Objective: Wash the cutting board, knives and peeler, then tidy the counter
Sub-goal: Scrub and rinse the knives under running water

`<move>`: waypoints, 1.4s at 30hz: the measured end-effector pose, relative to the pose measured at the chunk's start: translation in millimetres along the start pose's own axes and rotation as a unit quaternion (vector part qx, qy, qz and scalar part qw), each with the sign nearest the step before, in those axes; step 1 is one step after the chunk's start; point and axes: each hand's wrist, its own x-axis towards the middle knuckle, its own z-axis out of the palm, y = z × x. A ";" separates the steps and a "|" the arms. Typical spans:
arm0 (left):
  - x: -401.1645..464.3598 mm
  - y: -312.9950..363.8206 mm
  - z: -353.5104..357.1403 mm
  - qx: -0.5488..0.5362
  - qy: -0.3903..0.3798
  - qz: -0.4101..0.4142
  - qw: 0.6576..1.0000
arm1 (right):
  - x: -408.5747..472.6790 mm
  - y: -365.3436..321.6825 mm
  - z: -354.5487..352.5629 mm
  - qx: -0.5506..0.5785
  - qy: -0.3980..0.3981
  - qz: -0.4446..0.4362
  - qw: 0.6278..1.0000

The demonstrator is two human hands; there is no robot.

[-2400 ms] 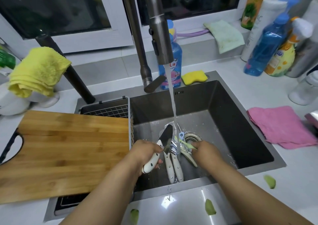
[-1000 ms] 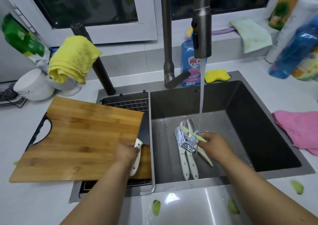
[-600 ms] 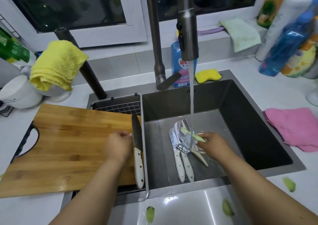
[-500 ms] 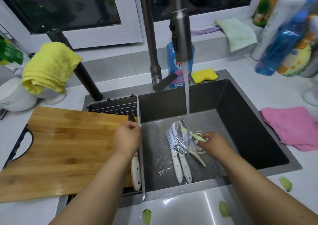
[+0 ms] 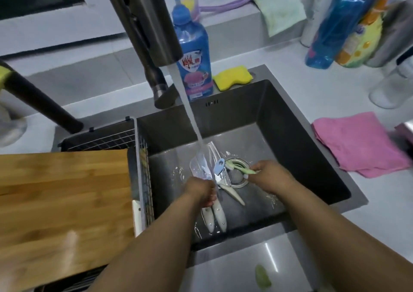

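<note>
The left hand (image 5: 201, 191) reaches down into the sink (image 5: 312, 157), its fingers curled round the white handles of two knives (image 5: 214, 215) lying side by side on the sink floor. The knife blades point away from the person and sit under the stream of water (image 5: 190, 122) falling from the faucet (image 5: 152, 23). The right hand (image 5: 270, 176) is just beside the drain (image 5: 237, 175), its fingers pinching a pale green peeler (image 5: 240, 167) that points left over the drain. A small blue-handled tool (image 5: 219, 166) and another white handle (image 5: 233, 195) lie between the two hands; what they are is unclear.

To the left of the basin, a wire rack (image 5: 143, 169) holds one more white knife handle (image 5: 137, 218) at its right edge. The wooden cutting board (image 5: 62, 207) lies flat across the rack, its right edge touching that handle.

Behind the sink stand a blue dish soap bottle (image 5: 194, 52) and a yellow sponge (image 5: 232, 77). A pink cloth (image 5: 355, 144) lies on the white desk (image 5: 312, 90) to the right, with several bottles (image 5: 344, 23) well behind it. A green peel scrap (image 5: 262, 276) rests on the near sink rim.
</note>
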 end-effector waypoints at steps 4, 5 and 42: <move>19.8 -9.3 15.7 0.034 0.025 -0.050 0.998 | 9.4 5.5 1.8 0.009 -0.013 0.011 1.000; 25.7 -11.4 18.8 0.047 0.036 -0.056 0.997 | 11.1 6.3 1.7 0.010 -0.017 0.013 1.000; 8.0 8.0 -52.5 0.239 0.186 0.023 0.953 | 15.8 11.0 -3.4 0.067 0.008 -0.005 0.998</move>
